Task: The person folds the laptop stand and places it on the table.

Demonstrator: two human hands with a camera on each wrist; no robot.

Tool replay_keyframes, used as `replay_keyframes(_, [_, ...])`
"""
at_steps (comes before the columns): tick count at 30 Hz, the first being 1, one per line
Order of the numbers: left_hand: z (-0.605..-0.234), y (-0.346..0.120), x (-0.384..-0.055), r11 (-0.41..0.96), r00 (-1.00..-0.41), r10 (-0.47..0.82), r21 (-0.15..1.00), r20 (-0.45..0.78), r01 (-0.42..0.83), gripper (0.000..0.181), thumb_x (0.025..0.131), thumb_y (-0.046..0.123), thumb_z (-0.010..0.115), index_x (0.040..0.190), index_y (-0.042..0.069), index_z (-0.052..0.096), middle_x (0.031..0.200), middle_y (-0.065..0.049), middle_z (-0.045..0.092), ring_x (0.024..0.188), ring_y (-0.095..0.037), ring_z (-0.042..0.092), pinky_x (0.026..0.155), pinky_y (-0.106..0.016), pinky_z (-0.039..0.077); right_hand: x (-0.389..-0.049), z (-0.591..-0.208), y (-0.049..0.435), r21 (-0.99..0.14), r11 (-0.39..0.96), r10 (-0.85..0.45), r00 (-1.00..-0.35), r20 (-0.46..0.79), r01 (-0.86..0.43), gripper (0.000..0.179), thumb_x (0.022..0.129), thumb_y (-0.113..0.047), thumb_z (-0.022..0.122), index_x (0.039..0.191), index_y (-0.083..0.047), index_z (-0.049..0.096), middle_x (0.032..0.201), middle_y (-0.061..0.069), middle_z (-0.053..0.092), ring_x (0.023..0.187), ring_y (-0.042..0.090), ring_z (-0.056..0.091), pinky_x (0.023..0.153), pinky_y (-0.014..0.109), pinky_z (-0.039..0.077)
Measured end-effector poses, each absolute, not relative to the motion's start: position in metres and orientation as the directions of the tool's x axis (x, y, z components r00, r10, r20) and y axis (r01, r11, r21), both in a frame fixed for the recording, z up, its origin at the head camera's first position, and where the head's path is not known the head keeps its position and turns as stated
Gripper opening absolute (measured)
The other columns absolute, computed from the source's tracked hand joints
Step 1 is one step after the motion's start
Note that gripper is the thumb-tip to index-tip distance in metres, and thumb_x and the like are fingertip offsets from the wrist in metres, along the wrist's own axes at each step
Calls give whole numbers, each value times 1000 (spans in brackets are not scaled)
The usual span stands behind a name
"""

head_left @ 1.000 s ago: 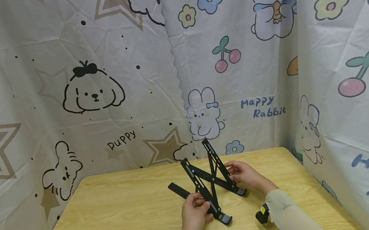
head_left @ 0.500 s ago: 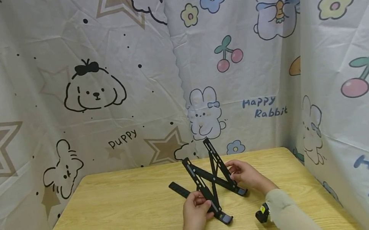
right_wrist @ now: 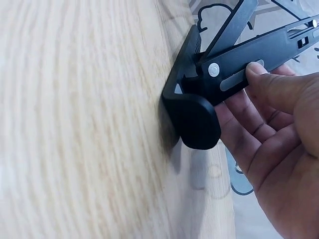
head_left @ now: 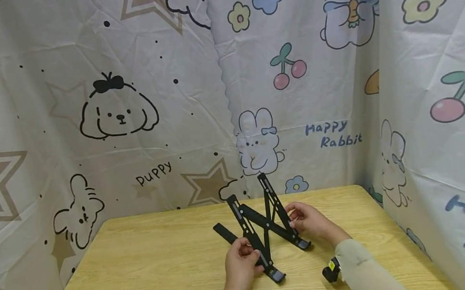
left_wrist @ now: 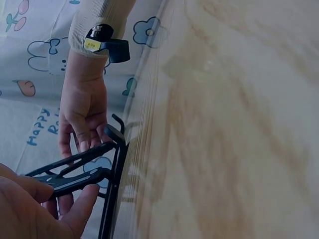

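A black folding laptop stand (head_left: 256, 215) stands unfolded on the table, its two slanted arms raised and its bars crossing between them. My left hand (head_left: 239, 266) pinches the left arm near its lower end, thumb on one side and fingers on the other. At the right arm, my right hand (head_left: 311, 221) grips the lower part. The right wrist view shows the thumb on the flat face of the stand (right_wrist: 269, 52) with fingers behind, close to the hooked front foot. Both hands show in the left wrist view, the stand (left_wrist: 115, 172) between them.
The wooden table (head_left: 152, 271) reaches back to a printed curtain (head_left: 162, 139) that hangs behind and at both sides. A small black device with a yellow label (head_left: 330, 270) is worn on the right wrist by the sleeve (head_left: 365, 264).
My left hand has shifted slightly left and away from me, and the stand's left arm has moved with it. The right hand and the right arm of the stand stay nearly where they were.
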State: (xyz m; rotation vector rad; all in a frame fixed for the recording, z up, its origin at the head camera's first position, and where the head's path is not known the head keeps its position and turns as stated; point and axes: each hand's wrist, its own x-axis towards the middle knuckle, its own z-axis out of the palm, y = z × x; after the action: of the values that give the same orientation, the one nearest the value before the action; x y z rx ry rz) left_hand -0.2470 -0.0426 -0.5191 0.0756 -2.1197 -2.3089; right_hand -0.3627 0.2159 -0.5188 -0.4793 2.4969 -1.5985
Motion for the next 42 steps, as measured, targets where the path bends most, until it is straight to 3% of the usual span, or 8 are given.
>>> replay_keyframes(4, [-519,-48,-249,-62,-1000,-26,998,-11,-10,28,92,-7,66,117,1,56,101,-12,55,84,-20,58,65,-44,63,-359,-519,216,-916,364,-336,-941,39,-168,35,95,8,62,127,-4,57,101,16,56,81,21,59,70,39,60])
replay_keyframes(19, [-521,-69,-261,-46,-997,71,999,-18,-21,29,94,-6,65,121,2,56,103,-12,55,88,-22,59,70,-43,64,-348,-521,213,-931,327,-350,-936,39,-161,30,97,7,61,124,-3,55,96,15,58,79,22,60,70,44,61])
replay_keyframes(26, [-521,-79,-265,-31,-991,135,1000,2,-3,26,95,-6,63,119,-1,55,101,-11,55,86,-22,61,73,-49,64,-340,-523,211,-950,277,-372,-928,33,-144,28,98,7,59,124,-1,52,95,20,58,77,22,58,67,42,59])
replay_keyframes(42, [-521,-97,-275,21,-974,226,1000,1,6,25,98,-3,62,120,1,52,101,-8,49,87,-21,57,77,-50,63,-329,-529,203,-953,272,-376,-926,23,-134,26,97,4,63,120,-4,53,90,11,59,77,23,63,68,42,61])
